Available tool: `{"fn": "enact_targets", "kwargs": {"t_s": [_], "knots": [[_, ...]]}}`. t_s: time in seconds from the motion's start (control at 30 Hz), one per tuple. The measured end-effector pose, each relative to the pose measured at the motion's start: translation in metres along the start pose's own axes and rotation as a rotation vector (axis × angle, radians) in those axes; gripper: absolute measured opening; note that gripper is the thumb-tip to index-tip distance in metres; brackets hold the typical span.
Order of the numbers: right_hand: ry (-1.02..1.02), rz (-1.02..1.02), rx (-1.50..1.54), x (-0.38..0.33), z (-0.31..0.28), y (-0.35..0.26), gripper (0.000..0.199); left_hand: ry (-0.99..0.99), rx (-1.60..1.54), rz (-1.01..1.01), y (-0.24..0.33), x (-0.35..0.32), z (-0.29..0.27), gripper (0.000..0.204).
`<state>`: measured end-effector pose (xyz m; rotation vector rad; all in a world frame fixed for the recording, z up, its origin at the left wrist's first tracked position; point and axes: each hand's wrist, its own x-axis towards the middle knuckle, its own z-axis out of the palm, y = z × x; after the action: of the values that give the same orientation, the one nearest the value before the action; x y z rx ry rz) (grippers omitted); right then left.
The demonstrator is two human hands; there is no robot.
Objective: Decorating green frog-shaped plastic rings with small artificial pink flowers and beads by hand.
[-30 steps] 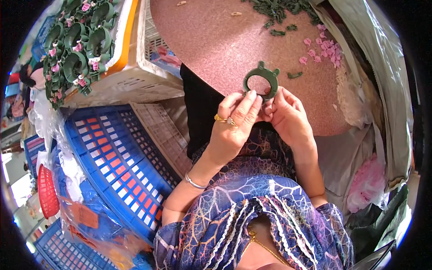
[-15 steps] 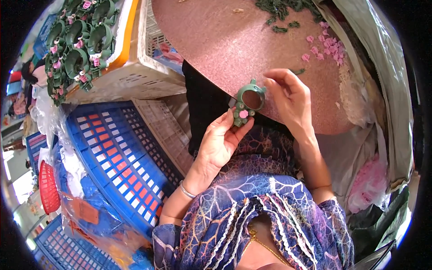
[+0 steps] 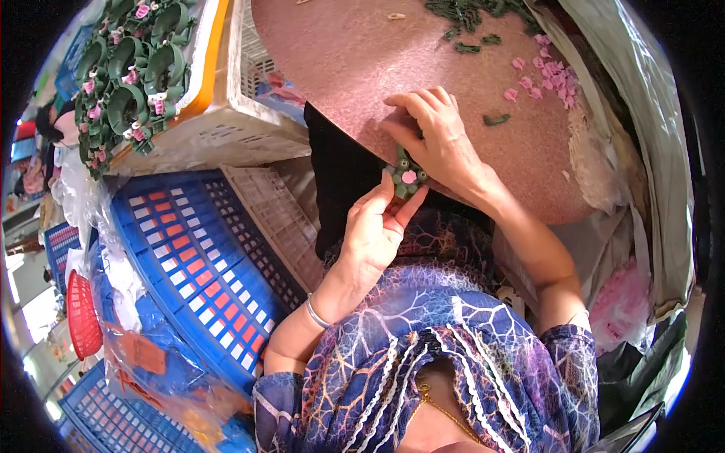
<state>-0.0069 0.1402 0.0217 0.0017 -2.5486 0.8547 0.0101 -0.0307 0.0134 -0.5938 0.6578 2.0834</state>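
My left hand [image 3: 371,234] pinches the lower end of a small green moulded plastic piece [image 3: 400,189] between thumb and fingers. A pink flower [image 3: 409,177] sits on the front of this piece. My right hand [image 3: 438,140] is bent over its upper end, fingers curled and thumb tucked in. The piece's round ring is hidden under that hand, as are the right fingertips. Both hands are at the near edge of a round pinkish table [image 3: 340,68]. A loose green part [image 3: 496,120] lies on the tabletop right of my right hand.
Pink flowers [image 3: 555,79] and a heap of green parts [image 3: 483,11] lie at the table's far right. Several finished-looking green ring pieces [image 3: 128,68] are on a white crate [image 3: 219,128] at left. Below it leans a blue basket [image 3: 189,264]. Grey sheeting [image 3: 642,113] borders the right.
My right hand has moved left and closed over the ring, which showed before. The loose green part, partly behind the right hand before, now shows fully. My left hand keeps its hold.
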Motion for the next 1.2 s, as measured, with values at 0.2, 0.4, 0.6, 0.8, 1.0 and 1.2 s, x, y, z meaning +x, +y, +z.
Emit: {"fn": "enact_targets", "kwargs": {"t_s": [0.2,0.4,0.6,0.8,1.0,1.2], "knots": [[0.019,-0.175,-0.257,0.012,-0.007,0.003,0.043,0.118,0.788,0.365,0.001,-0.007,0.001,0.045],[0.001,-0.134,-0.218,0.015,-0.008,0.009,0.053,0.014,1.759,1.534,-0.002,0.019,0.019,0.060],[0.278,-0.145,-0.199,0.014,-0.043,0.021,0.015,0.016,1.627,1.485,-0.006,0.036,0.019,0.046],[-0.032,0.283,-0.083,-0.023,-0.121,0.045,0.031,0.052,1.625,1.485,-0.009,0.041,0.023,0.047],[-0.064,0.180,-0.274,-0.047,-0.104,0.053,0.031,0.040,1.663,1.504,-0.009,0.043,0.025,0.048],[-0.010,0.484,0.009,-0.045,-0.092,0.016,0.026,0.048,1.655,1.496,-0.008,0.043,0.024,0.048]]}}
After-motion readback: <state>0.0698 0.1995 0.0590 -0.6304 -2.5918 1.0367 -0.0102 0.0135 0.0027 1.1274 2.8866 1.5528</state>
